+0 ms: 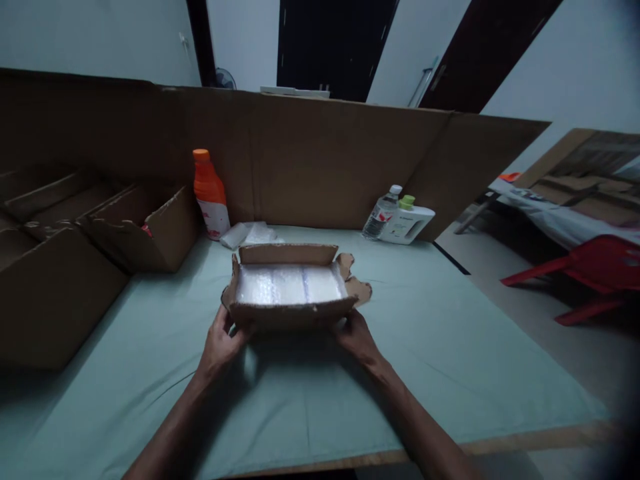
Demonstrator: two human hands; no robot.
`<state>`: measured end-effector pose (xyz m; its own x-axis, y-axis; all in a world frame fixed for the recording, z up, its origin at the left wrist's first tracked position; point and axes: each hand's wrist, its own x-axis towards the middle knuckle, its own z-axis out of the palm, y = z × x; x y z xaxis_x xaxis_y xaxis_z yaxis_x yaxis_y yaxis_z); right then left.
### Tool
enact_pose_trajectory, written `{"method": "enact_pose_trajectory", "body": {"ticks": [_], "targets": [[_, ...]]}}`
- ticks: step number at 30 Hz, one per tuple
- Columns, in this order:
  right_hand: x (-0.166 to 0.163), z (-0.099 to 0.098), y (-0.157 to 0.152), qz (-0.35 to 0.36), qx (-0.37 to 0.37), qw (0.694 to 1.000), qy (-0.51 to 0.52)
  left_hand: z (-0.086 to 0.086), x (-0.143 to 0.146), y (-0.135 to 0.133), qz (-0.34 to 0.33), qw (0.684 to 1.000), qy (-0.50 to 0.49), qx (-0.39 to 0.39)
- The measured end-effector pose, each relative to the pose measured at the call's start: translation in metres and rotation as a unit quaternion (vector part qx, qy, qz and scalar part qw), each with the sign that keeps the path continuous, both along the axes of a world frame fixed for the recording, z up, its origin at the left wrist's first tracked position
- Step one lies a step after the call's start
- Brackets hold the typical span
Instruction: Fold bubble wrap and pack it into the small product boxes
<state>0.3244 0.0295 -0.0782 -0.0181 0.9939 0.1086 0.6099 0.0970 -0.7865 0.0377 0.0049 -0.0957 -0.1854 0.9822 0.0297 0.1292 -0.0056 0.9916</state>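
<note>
A small open cardboard box (280, 313) sits in the middle of the table, lined with white bubble wrap (287, 285). My left hand (220, 340) grips its near left corner, fingers curled under the edge. At the near right corner my right hand (356, 333) holds the box in the same way. The box flaps stand open, and a torn flap (359, 288) hangs at its right side.
An orange bottle (210, 193) and crumpled plastic (250, 233) stand behind the box. A clear water bottle (381, 213) and a white jug (410, 221) are at the back right. Open cardboard boxes (150, 230) crowd the left. A cardboard wall (320, 157) backs the pale green table (450, 347). A red chair (590, 273) stands to the right.
</note>
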Motion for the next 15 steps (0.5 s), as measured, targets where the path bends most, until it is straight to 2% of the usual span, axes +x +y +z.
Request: {"method": "enact_pose_trajectory", "body": {"ticks": [3,5,7,9,12,15], "targets": [[-0.016,-0.008,-0.026,0.042,0.041,0.998,-0.003,-0.013,-0.028,-0.042,0.072,0.996,0.057,-0.002],[-0.039,-0.004,-0.036,0.080,0.054,0.995,-0.008,-0.009,-0.053,-0.068,0.134,0.986,0.104,-0.013],[-0.065,0.010,-0.034,0.102,0.060,0.993,-0.015,0.008,-0.073,-0.081,0.190,0.973,0.129,-0.032],[-0.081,0.032,-0.027,0.102,0.066,0.993,0.000,0.031,-0.076,-0.080,0.220,0.969,0.111,-0.028],[-0.077,0.058,-0.018,0.064,0.067,0.995,0.048,0.054,-0.051,-0.063,0.167,0.985,0.030,0.017],[-0.048,0.061,-0.023,-0.006,0.074,0.996,0.052,0.050,-0.020,-0.048,0.094,0.994,-0.013,0.053]]}}
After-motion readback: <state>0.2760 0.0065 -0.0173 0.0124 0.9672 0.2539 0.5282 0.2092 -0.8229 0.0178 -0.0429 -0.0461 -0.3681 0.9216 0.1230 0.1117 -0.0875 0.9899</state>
